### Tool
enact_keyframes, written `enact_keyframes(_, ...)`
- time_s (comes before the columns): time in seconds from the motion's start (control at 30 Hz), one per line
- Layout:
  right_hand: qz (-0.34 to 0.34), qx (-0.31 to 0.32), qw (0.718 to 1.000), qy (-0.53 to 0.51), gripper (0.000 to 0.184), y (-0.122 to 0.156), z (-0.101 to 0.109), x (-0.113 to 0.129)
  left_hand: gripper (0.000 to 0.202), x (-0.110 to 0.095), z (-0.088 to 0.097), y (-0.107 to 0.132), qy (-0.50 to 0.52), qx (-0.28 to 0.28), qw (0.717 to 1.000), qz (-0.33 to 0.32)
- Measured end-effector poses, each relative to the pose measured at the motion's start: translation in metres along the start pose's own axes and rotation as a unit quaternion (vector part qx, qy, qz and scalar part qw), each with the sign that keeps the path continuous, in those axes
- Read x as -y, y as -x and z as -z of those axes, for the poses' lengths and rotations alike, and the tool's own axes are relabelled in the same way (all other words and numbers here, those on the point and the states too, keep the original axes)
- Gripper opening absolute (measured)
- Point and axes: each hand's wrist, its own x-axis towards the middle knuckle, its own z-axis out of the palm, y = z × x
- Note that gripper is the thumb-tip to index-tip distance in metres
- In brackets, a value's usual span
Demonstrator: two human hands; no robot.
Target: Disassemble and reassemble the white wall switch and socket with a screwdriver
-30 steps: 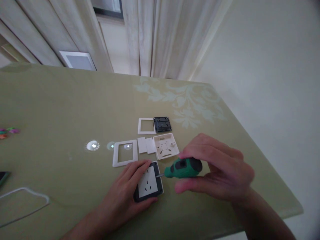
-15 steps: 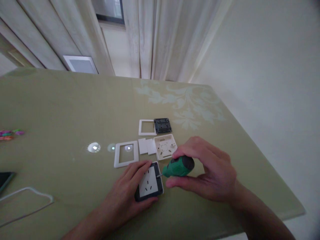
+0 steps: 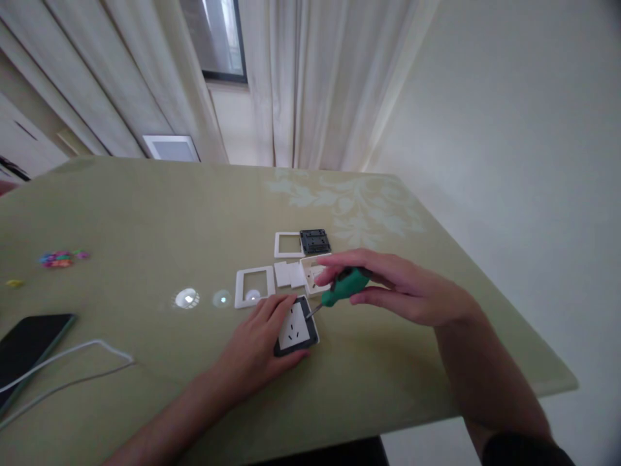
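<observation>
My left hand [image 3: 264, 336] grips a wall socket [image 3: 295, 328] with a white slotted face and a dark border, fingers on its upper left and thumb along its lower edge. In my right hand [image 3: 398, 285] is a green and black screwdriver [image 3: 347, 286], held by the handle. Its tip meets the dark border at the socket's right side; the exact contact point is too small to see. A white back box [image 3: 309, 279], partly hidden by my right fingers, sits just behind the socket.
White frames [image 3: 237, 288] [image 3: 277, 245], small white plates [image 3: 282, 274] and a dark socket module [image 3: 315, 241] lie beyond my hands. At the left are a phone [image 3: 33, 343], a white cable [image 3: 101, 343] and small colourful pieces [image 3: 62, 259]. A wall stands to the right.
My right fingers have straightened and shifted around the screwdriver handle, which tilts up more. The view has swung, bringing the phone further into sight. My left hand keeps its grip on the socket.
</observation>
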Motion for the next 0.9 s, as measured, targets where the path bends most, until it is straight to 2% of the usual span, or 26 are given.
enact_keyframes(0.13,-0.015,-0.136,0.99,0.04,0.029,-0.011,-0.017,-0.003,0.079,-0.008,0.006,-0.006,-0.017,0.013,1.0,0.016)
enact_keyframes(0.2,-0.024,-0.211,0.974,0.081,0.034,-0.017,-0.028,-0.01,0.077,-0.012,0.008,-0.007,-0.037,0.015,0.999,0.025)
enact_keyframes(0.23,-0.024,-0.268,0.955,0.125,0.038,-0.019,-0.034,-0.014,0.077,-0.014,0.008,-0.008,-0.047,0.014,0.998,0.03)
enact_keyframes(0.3,-0.028,-0.377,0.899,0.223,0.044,-0.02,-0.043,-0.022,0.076,-0.016,0.008,-0.009,-0.053,0.01,0.998,0.038)
enact_keyframes(0.37,-0.027,-0.433,0.857,0.277,0.048,-0.017,-0.049,-0.025,0.075,-0.016,0.008,-0.01,-0.041,0.002,0.999,0.036)
enact_keyframes(0.4,-0.02,-0.433,0.855,0.283,0.047,-0.015,-0.052,-0.024,0.075,-0.015,0.008,-0.01,-0.033,-0.001,0.999,0.031)
enact_keyframes(0.43,-0.007,-0.417,0.866,0.276,0.043,-0.014,-0.055,-0.022,0.074,-0.013,0.008,-0.01,-0.027,-0.004,0.999,0.024)
enact_keyframes(0.53,0.043,-0.294,0.939,0.175,0.028,-0.009,-0.059,-0.009,0.075,-0.008,0.012,-0.007,-0.01,-0.002,1.0,0.0)
enact_keyframes(0.6,0.067,-0.163,0.982,0.068,0.039,-0.008,-0.059,-0.001,0.076,-0.005,0.016,-0.003,0.001,0.005,1.0,-0.018)
enact_keyframes(0.67,0.078,-0.051,0.996,-0.005,0.056,-0.009,-0.058,0.003,0.075,-0.004,0.018,0.003,0.006,0.005,1.0,-0.026)
enact_keyframes(0.7,0.08,-0.028,0.996,-0.013,0.06,-0.011,-0.057,0.002,0.074,-0.003,0.019,0.005,0.007,0.001,1.0,-0.027)
enact_keyframes(0.77,0.081,-0.05,0.995,0.002,0.057,-0.016,-0.057,-0.003,0.074,-0.003,0.019,0.009,0.007,-0.01,1.0,-0.026)
enact_keyframes(0.9,0.066,-0.169,0.982,0.055,0.044,-0.027,-0.067,-0.01,0.076,-0.004,0.014,0.012,0.011,-0.025,0.999,-0.018)
